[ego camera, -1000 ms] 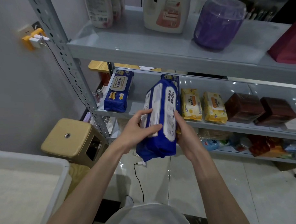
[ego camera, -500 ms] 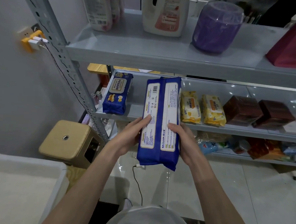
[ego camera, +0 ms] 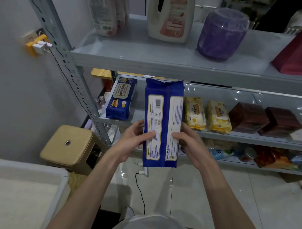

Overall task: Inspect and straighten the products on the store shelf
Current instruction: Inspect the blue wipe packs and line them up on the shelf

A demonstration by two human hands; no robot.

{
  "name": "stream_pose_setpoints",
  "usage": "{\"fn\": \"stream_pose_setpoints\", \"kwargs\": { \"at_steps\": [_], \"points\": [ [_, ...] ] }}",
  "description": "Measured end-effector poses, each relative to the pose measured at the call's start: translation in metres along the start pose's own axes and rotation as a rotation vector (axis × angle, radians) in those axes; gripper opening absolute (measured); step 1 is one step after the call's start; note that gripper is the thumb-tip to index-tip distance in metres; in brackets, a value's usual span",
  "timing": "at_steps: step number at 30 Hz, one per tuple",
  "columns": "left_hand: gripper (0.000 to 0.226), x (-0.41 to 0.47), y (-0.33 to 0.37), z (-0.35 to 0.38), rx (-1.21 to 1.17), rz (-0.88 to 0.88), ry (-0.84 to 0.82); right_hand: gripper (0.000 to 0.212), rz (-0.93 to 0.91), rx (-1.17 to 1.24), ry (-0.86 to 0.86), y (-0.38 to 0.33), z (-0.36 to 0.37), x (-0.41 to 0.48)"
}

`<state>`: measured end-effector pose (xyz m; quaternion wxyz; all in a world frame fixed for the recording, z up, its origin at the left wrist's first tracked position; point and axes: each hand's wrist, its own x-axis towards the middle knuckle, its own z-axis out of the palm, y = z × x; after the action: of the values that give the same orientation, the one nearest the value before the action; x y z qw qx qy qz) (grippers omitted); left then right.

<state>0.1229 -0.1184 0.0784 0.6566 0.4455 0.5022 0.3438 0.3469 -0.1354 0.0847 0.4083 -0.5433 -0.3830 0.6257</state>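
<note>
**Blue pack in both hands, back label up**

L hand [ego camera: 130, 142] grips the pack's left edge, thumb on the label face, fingers curled behind. R hand [ego camera: 192, 145] mirrors it on the right edge.

Blue wipes pack [ego camera: 162, 123] sits between them, off the shelf, barcode side to cam.

Prob. soft film pack, light-ish, sags mid-span, film likely slick. Best held by the long sides near the middle, not the end seals.

Beyond the fingertips: middle shelf [ego camera: 248, 137]. Second blue pack [ego camera: 120, 99] lies up-left of L hand. Yellow packs [ego camera: 194, 113] sit just past R hand, brown boxes [ego camera: 247, 117] further right.
</note>
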Motion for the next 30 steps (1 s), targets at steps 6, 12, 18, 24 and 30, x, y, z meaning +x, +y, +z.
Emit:
{"fn": "stream_pose_setpoints", "kwargs": {
  "at_steps": [6, 12, 18, 24, 30],
  "points": [
    [0.083, 0.000, 0.002, -0.002, 0.107, 0.080, 0.024, 0.055, -0.035, 0.040, -0.008, 0.009, -0.003, 0.006],
    [0.082, -0.001, 0.004, -0.002, 0.104, 0.117, -0.007, 0.055, -0.063, 0.051, -0.017, 0.006, -0.003, 0.006],
    [0.075, -0.002, 0.007, -0.006, 0.033, 0.122, -0.028, 0.071, -0.107, -0.065, -0.029, 0.001, -0.001, 0.003],
    [0.066, -0.002, 0.001, -0.019, -0.109, 0.033, -0.117, 0.073, -0.179, -0.127, 0.055, -0.001, 0.012, -0.003],
    [0.063, -0.005, -0.006, -0.019, -0.152, 0.025, -0.095, 0.081, -0.178, -0.145, 0.021, -0.003, 0.015, -0.007]
  ]
}}
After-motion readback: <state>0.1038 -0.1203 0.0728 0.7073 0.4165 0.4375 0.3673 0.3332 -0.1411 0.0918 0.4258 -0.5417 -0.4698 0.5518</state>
